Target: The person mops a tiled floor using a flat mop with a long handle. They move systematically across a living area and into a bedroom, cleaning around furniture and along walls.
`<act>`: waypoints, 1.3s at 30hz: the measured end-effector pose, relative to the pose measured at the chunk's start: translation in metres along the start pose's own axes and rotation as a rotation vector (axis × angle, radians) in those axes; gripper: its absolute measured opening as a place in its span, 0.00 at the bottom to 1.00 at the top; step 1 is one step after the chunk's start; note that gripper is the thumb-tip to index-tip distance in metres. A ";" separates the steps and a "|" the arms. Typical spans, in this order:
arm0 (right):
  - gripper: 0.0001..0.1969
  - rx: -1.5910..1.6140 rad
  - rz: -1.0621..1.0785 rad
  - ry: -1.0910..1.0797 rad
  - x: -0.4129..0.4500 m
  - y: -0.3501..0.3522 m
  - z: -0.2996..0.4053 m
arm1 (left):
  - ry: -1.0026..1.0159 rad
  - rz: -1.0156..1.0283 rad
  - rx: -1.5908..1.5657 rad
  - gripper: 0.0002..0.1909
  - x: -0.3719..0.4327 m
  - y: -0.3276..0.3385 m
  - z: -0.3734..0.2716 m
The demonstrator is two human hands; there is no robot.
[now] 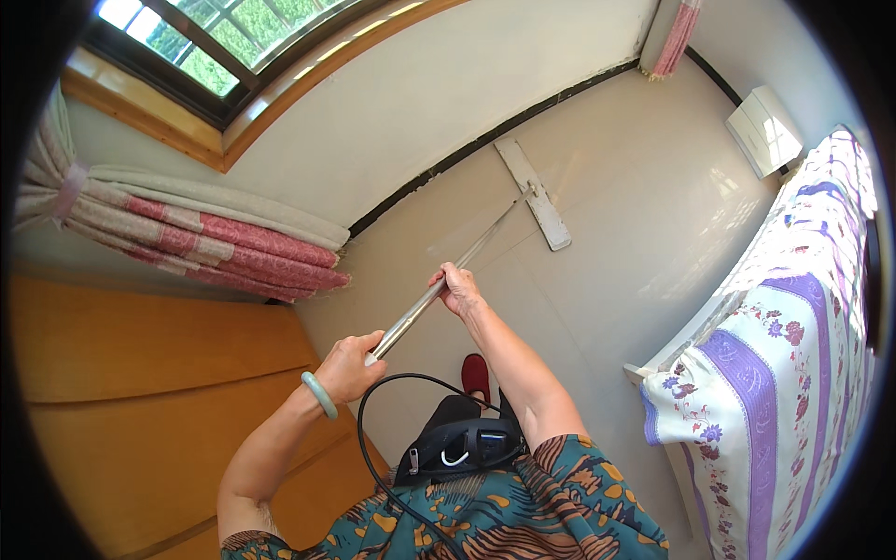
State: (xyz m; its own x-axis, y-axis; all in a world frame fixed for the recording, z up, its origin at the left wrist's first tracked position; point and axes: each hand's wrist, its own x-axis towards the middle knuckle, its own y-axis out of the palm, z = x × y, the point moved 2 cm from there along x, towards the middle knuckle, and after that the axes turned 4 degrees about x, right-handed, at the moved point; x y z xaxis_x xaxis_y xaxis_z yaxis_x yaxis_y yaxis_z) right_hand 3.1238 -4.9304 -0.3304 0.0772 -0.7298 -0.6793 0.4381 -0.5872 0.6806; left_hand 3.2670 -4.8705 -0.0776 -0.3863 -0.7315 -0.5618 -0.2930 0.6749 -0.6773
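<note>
Both my hands grip the metal pole of a flat mop (411,316), which slants away from me over the tiled floor. My left hand (350,367), with a pale green bangle at the wrist, is closed around the near end of the pole. Farther along, about mid-pole, my right hand (458,288) is wrapped around it. The mop's long, flat whitish head (534,194) lies on the floor (595,280), one end close to the dark baseboard. The underside of the head is hidden.
A wooden drawer unit or cabinet (161,350) stands at the left, beneath a tied curtain (231,245). On the right is a bed or sofa with a floral cover (749,378). A small white cabinet (763,133) stands at the far right. A red shoe (475,374) is below me.
</note>
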 end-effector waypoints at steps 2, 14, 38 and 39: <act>0.05 0.014 0.014 -0.043 0.024 0.004 0.023 | 0.027 -0.021 0.012 0.16 0.030 -0.015 -0.008; 0.07 0.236 0.072 -0.028 0.123 0.069 0.162 | 0.012 0.020 0.147 0.19 0.181 -0.121 -0.081; 0.09 0.091 -0.017 -0.221 0.338 0.043 0.573 | 0.348 0.144 0.230 0.20 0.573 -0.205 -0.305; 0.09 0.140 -0.003 -0.255 0.342 0.044 0.591 | 0.345 0.153 0.241 0.19 0.586 -0.209 -0.323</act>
State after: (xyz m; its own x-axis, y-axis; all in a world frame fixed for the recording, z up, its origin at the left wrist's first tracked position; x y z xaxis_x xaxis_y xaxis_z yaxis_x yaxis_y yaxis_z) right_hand 2.6398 -5.4126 -0.3707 -0.1593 -0.7824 -0.6021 0.3090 -0.6187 0.7222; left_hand 2.8193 -5.4088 -0.1120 -0.6906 -0.5224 -0.5002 -0.0139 0.7011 -0.7130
